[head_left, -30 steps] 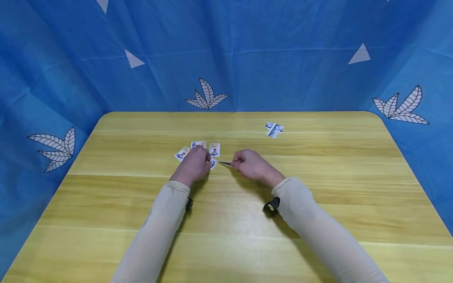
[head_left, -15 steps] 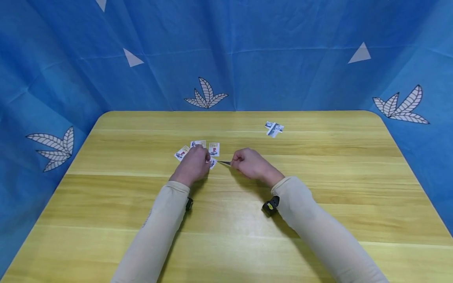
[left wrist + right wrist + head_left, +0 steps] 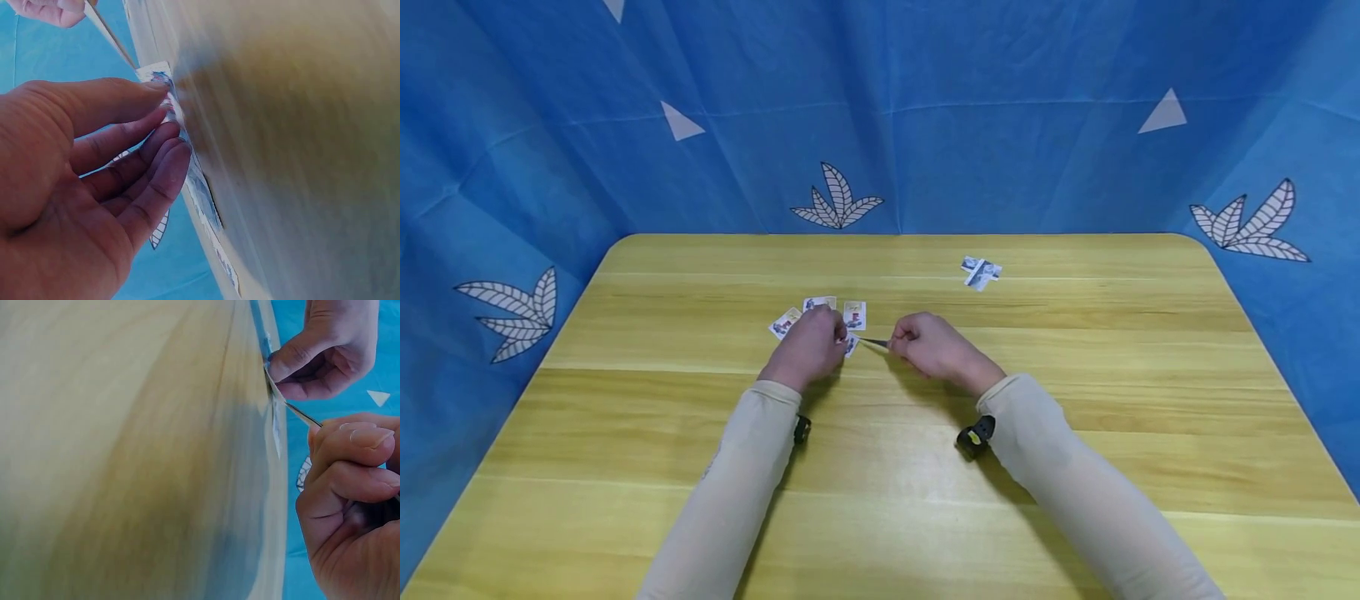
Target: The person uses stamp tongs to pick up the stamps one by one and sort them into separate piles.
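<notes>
My left hand (image 3: 807,346) pinches a small printed card (image 3: 852,344) between thumb and fingertips; its edge shows in the left wrist view (image 3: 156,70). Just to the right, my right hand (image 3: 936,346) grips a thin pointed metal tool (image 3: 876,342), perhaps tweezers, whose tip meets the card. In the right wrist view the tool (image 3: 304,416) runs from my right fingers to the card beside my left hand (image 3: 334,353). Around my left hand lie similar cards: one upright on the right (image 3: 854,315), one behind (image 3: 820,302), partly covered, and a tilted one (image 3: 785,323).
Two or more overlapping blue-grey pieces (image 3: 981,272) lie crossed near the table's back edge, right of centre. A blue patterned curtain (image 3: 1000,150) hangs behind and beside the wooden table (image 3: 880,517). Each wrist carries a black device, one at the right sleeve (image 3: 976,437).
Both hands keep nearly the same place and hold. The tool's tip and the pinched card have shifted very slightly; the other cards lie as before.
</notes>
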Motion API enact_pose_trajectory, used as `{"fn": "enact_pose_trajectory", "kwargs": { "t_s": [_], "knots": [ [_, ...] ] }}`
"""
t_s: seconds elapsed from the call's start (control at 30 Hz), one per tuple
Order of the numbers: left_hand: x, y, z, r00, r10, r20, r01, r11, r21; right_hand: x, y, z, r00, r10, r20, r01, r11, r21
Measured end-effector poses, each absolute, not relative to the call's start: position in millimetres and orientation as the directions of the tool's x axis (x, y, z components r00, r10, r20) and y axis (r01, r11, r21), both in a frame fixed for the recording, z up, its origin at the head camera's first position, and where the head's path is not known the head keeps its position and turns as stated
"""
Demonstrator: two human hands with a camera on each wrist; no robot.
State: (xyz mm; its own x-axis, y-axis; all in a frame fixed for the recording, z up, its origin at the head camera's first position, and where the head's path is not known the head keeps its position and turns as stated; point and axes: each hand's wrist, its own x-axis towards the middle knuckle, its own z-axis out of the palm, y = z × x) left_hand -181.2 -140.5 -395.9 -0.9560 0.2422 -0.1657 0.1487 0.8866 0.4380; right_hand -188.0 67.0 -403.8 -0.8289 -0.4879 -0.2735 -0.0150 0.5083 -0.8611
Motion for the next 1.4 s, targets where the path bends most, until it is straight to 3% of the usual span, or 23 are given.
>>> {"fn": "enact_pose_trajectory", "kwargs": {
  "t_s": [0.4,0.77,1.4],
  "knots": [
    [-184.4,-138.1,-390.3,-0.981,0.195,-0.021,0.157,0.841,0.518,-185.3,96.5,-392.1,-0.833,-0.492,-0.252,0.037,0.405,-0.913],
    [-195.6,-133.4,-392.1,-0.980,0.195,-0.030,0.152,0.842,0.517,-189.3,137.7,-386.1,-0.884,-0.409,-0.228,0.065,0.375,-0.925],
    [-216.0,-124.0,-398.5,-0.961,0.213,-0.179,0.114,0.887,0.447,-190.9,181.6,-393.2,-0.928,-0.315,-0.201,0.081,0.356,-0.931]
  ]
}}
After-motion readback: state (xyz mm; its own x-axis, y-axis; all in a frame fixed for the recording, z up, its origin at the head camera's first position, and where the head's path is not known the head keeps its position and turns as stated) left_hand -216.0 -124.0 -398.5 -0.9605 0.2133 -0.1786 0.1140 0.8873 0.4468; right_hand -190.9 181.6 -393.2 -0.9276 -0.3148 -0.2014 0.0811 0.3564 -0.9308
